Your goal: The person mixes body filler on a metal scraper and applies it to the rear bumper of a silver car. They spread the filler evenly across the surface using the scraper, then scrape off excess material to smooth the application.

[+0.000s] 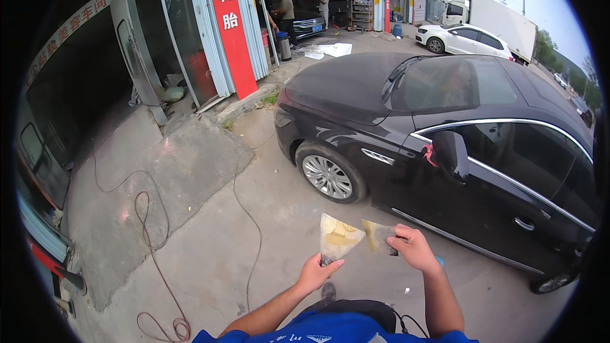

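Note:
My left hand (316, 273) is closed around the narrow end of a fan-shaped putty spreader (340, 235). Pale yellow putty lies smeared over its broad face. My right hand (416, 248) pinches a second, greyish spreader (377, 236) between thumb and fingers, with yellowish putty along its left edge. The two blades are held up side by side in front of me, their edges close together; whether they touch I cannot tell. A black car (381, 159) stands just beyond my hands, to the right, with a red cloth or strip (430, 155) at its side mirror.
A thin cable (259, 228) and a reddish hose (149, 235) trail over the concrete on the left. Open workshop doors (136, 51) and a red sign pillar (232, 38) stand behind. Two people work near another car (309, 25). A white car (467, 39) is parked farther back.

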`<state>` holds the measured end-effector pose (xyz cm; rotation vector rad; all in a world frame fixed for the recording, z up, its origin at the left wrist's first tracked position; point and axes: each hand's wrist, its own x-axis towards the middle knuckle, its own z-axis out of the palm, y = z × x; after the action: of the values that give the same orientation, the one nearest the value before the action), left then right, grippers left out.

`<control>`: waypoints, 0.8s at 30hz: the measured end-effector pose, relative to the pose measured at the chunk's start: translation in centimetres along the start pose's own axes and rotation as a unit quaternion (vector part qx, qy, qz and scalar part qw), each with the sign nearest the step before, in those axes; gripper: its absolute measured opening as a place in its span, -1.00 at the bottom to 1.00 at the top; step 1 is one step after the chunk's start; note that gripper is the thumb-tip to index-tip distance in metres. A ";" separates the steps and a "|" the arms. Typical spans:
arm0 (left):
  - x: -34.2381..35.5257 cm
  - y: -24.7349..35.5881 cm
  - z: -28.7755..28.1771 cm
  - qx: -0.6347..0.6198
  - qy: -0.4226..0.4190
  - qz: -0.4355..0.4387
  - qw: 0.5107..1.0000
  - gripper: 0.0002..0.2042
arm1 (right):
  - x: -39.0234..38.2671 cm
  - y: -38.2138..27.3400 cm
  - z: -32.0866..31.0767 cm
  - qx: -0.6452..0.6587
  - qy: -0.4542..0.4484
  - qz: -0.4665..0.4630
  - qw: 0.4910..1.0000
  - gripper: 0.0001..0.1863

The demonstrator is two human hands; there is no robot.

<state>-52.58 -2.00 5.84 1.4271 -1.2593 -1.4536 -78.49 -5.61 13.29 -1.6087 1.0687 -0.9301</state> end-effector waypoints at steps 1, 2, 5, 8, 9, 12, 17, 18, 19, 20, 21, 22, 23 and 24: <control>1.1 0.4 0.0 0.017 -0.012 -0.002 1.000 -0.69 | 0.9 -0.3 -0.6 0.023 0.022 -0.007 0.999 -0.84; 2.0 0.8 -0.1 0.035 -0.024 -0.003 0.999 -0.69 | 1.5 -0.6 -0.8 0.048 0.035 -0.012 0.998 -0.84; 4.9 1.0 0.1 0.106 -0.042 0.037 0.993 -0.69 | 4.3 -1.2 -1.8 0.093 0.067 -0.031 0.993 -0.83; 6.7 2.2 0.8 0.067 -0.020 0.003 0.998 -0.69 | 6.1 -0.7 -3.2 0.049 0.013 0.014 0.999 -0.83; 6.9 3.0 0.8 0.042 -0.012 -0.020 0.999 -0.69 | 6.7 -0.4 -3.6 0.030 -0.027 0.041 0.998 -0.83; 7.6 5.0 0.7 0.010 0.018 -0.069 0.997 -0.69 | 9.1 1.8 -5.3 -0.016 -0.092 0.026 0.995 -0.85; 8.8 3.8 2.6 0.031 0.080 -0.043 0.995 -0.69 | 13.5 2.2 -7.4 0.106 -0.062 -0.026 0.992 -0.83; 9.0 3.9 2.9 0.042 0.090 -0.049 0.994 -0.69 | 13.9 1.8 -7.7 0.110 -0.077 -0.030 0.990 -0.82; 9.0 4.3 3.3 0.045 0.101 -0.054 0.992 -0.69 | 14.3 1.4 -8.1 0.115 -0.093 -0.034 0.988 -0.81; 9.1 4.9 3.8 0.048 0.110 -0.058 0.991 -0.69 | 14.6 1.0 -8.6 0.118 -0.107 -0.039 0.986 -0.81; 9.4 6.1 4.1 0.042 0.121 -0.062 0.990 -0.70 | 14.9 1.1 -9.1 0.097 -0.133 -0.034 0.986 -0.81; 9.7 6.9 4.5 0.020 0.134 -0.055 0.989 -0.72 | 15.2 1.2 -9.8 0.074 -0.155 -0.035 0.985 -0.83; 9.9 7.6 4.9 -0.003 0.148 -0.047 0.988 -0.74 | 15.5 1.3 -10.4 0.049 -0.178 -0.038 0.982 -0.85; 10.2 7.9 5.3 -0.042 0.165 -0.029 0.985 -0.77 | 15.9 1.4 -11.2 0.023 -0.201 -0.042 0.978 -0.87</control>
<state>-60.03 -12.94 10.20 1.5812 -0.9463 -1.2285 -83.87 -24.16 16.10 -1.7205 0.6979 -0.6403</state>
